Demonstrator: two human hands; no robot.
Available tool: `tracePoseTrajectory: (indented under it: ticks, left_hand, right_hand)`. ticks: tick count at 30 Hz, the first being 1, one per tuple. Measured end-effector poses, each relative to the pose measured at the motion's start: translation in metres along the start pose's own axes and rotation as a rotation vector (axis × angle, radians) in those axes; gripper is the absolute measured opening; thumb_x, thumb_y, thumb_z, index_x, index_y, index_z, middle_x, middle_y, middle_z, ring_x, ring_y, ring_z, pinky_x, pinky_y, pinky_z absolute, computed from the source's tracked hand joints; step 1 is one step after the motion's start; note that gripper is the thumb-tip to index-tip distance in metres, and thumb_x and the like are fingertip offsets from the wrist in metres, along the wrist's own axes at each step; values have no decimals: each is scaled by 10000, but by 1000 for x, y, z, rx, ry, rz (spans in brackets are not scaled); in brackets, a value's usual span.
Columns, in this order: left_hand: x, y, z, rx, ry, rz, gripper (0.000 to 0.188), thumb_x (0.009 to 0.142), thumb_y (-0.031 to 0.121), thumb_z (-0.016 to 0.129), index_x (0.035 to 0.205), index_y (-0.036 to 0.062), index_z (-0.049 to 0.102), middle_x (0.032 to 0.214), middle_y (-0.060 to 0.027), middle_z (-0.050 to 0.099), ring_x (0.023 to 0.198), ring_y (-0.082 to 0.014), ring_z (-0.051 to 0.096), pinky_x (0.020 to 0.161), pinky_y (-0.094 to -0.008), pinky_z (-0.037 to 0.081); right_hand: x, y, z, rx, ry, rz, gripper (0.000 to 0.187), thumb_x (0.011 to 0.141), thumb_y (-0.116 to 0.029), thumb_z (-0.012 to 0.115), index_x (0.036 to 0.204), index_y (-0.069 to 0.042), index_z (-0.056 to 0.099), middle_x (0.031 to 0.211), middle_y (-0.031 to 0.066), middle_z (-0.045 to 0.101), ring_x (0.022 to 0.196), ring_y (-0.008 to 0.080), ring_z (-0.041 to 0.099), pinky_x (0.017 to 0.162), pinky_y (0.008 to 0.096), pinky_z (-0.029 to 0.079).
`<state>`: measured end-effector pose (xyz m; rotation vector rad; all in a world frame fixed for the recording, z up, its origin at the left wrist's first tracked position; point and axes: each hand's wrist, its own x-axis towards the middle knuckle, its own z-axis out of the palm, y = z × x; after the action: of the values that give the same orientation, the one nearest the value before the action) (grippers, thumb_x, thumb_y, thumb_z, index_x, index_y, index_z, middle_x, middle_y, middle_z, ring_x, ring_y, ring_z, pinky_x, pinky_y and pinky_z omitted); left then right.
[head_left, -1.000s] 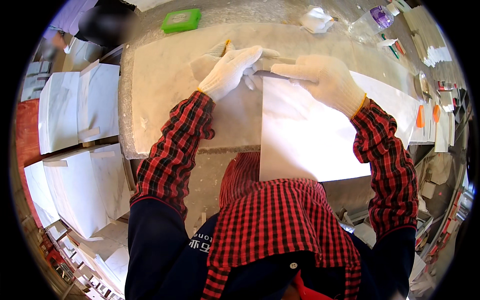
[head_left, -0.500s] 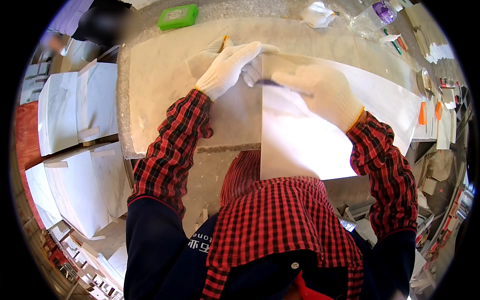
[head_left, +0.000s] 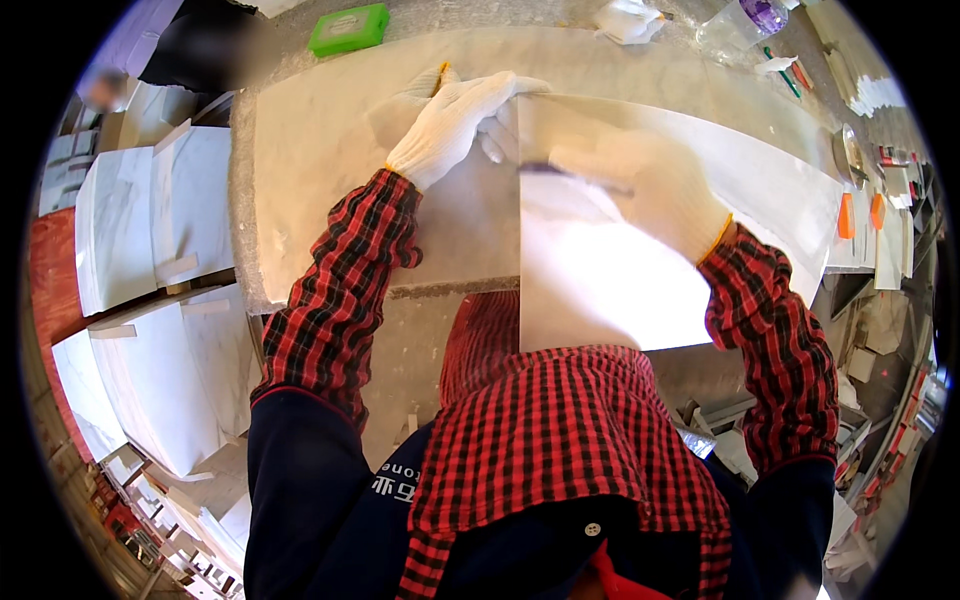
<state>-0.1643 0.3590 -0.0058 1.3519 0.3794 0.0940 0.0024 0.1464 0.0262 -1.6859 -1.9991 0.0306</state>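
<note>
A: Hands first. Where are they?

B: Left hand [head_left: 455, 120], white knit glove, lies fingers-out at the far left corner of a bright white rectangular stone tile [head_left: 640, 250]. Fingers spread flat, tips touching the tile's edge; it presses rather than clasps.

A: And the right?

B: Right hand [head_left: 650, 185], same kind of glove, rests on top of the tile near its far edge. A thin dark stick-like tool [head_left: 560, 170] shows at its fingers, lying across the tile. Fingers curl loosely about it; how firmly they pinch, cannot tell, since glare washes out the glove.

A: Where does the tile sit?

B: On a large pale beige marble slab [head_left: 330, 190], over the slab's right half, near end hanging past the slab's front edge toward the person.

A: Surroundings?

B: Green flat plastic box [head_left: 348, 28] beyond the slab's far edge. White stone pieces stacked [head_left: 150, 220] to the left. Two small orange items [head_left: 860, 213] on the cluttered bench at right.
</note>
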Motion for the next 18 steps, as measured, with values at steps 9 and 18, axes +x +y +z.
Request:
tracePoseTrajectory:
  ticks: [9,18]
  left_hand:
    - [-4,1,2,1,58,-56,478,1111,399,449,1366,67,681,792,41,536,687,-95,597,606,-253,497]
    - [0,1,6,62,49,-15,499,1126,406,425,1368,49,676,777,41,548,703,-77,601,602,-244,485]
  right_hand:
    - [-10,-14,-3,-65,-131,70,387,893,-73,630,1229,-235,732,805,77,656,777,315,655,669,441,512]
    - [-48,-48,-10,132,-290,261,399,921,-104,616,1292,-208,722,837,83,679,751,311,652,661,417,508]
